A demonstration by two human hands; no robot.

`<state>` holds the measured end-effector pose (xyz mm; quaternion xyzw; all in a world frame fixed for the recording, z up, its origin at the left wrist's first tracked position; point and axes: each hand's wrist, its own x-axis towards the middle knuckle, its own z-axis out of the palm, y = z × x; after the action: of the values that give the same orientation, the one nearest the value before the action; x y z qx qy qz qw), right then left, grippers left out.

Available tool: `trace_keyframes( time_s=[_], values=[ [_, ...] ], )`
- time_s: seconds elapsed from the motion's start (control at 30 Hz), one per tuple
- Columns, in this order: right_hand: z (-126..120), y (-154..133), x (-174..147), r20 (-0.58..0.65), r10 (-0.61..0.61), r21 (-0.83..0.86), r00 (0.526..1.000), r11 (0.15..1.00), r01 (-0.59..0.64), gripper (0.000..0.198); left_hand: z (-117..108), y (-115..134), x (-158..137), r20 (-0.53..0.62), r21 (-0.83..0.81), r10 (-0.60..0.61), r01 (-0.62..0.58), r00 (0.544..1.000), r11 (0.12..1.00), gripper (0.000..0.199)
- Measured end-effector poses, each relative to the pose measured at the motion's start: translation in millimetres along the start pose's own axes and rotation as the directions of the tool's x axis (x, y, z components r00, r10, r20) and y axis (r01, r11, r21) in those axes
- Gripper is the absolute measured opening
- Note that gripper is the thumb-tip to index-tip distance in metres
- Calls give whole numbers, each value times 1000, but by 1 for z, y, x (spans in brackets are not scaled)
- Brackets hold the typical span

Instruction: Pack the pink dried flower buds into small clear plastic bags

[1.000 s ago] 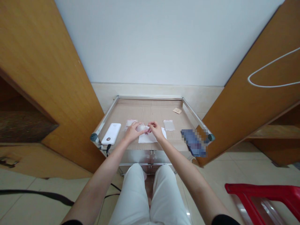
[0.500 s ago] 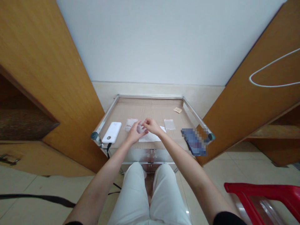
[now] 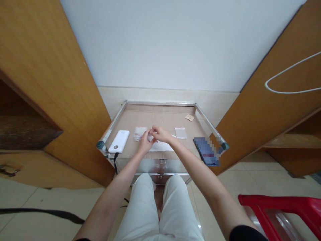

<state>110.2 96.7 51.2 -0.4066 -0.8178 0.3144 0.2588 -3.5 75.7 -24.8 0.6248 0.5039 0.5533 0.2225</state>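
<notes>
Over the middle of a small cardboard-lined table, my left hand (image 3: 145,143) and my right hand (image 3: 160,134) meet, fingers pinched close together. Between them is a small clear plastic bag (image 3: 150,137), mostly hidden by the fingers. Under the hands lies a white sheet of paper (image 3: 164,146). Just left of my left hand rest several flat clear bags with reddish edges (image 3: 139,132). A similar clear bag (image 3: 180,133) lies to the right of my right hand.
A white power bank (image 3: 119,142) with a black cable lies at the table's left, a dark phone (image 3: 205,150) at its right. A small beige card (image 3: 189,117) is near the back. A metal rail (image 3: 160,103) edges the table; a red stool (image 3: 281,202) stands at right.
My hands have drawn closer together, and the clear bag between them is more covered by my fingers. The things on the table have stayed in place.
</notes>
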Motion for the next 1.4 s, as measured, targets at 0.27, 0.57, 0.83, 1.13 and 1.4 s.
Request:
trace_keyframes(
  time_s=[0.27,0.57,0.83,1.13,1.4],
  values=[
    [3,13,1,61,19,274,998,961,-35,12,-2,-3,3,43,-29,34,-33,998,999,38],
    [-3,32,0,-174,73,537,982,843,32,27,-16,-9,14,154,246,105,-141,982,959,40],
    [35,75,2,-388,582,876,715,473,90,24,-31,1,22,395,382,75,-238,915,893,46],
    [67,89,24,-372,625,927,686,293,235,29,-31,9,33,610,461,33,-388,792,798,51],
    [73,96,26,-354,605,933,713,278,228,31,-25,11,47,729,511,-28,-517,684,687,52]
  ],
)
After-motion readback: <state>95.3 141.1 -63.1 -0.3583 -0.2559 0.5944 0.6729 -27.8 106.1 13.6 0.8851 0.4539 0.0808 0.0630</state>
